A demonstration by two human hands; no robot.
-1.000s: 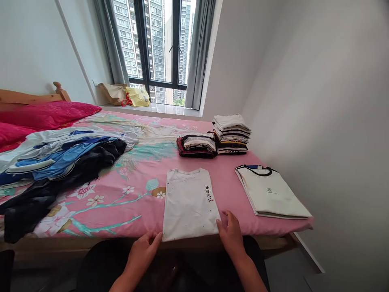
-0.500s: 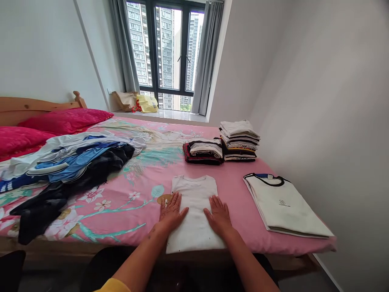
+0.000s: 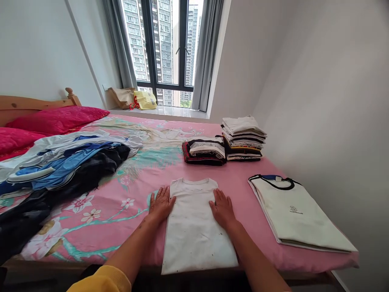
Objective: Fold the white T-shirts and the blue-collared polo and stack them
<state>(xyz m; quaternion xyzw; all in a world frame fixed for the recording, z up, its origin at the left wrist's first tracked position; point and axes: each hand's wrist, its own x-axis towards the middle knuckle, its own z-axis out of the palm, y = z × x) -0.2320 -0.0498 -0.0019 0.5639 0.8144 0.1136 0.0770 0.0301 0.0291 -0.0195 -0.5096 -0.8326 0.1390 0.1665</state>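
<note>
A white T-shirt (image 3: 194, 227), folded into a long rectangle with its neckline away from me, lies at the front of the bed, its lower hem reaching the mattress edge. My left hand (image 3: 161, 204) rests flat along the shirt's left side, fingers spread, mostly on the sheet with the thumb at the fabric edge. On the opposite side my right hand (image 3: 223, 207) lies flat over the right edge of the shirt, fingers stretched out. Neither hand grasps anything. Small dark specks dot the shirt.
Right of the shirt lies a folded cream T-shirt (image 3: 299, 215) with black collar trim. Behind stand a low stack of folded clothes (image 3: 205, 151) and a taller stack (image 3: 244, 136). Loose clothes (image 3: 75, 158) are heaped at left near red pillows (image 3: 57, 119). Bags (image 3: 145, 100) sit on the windowsill.
My left hand has slid outward off the shirt's middle to its left edge. My right hand has shifted slightly right. The view has moved closer to the bed.
</note>
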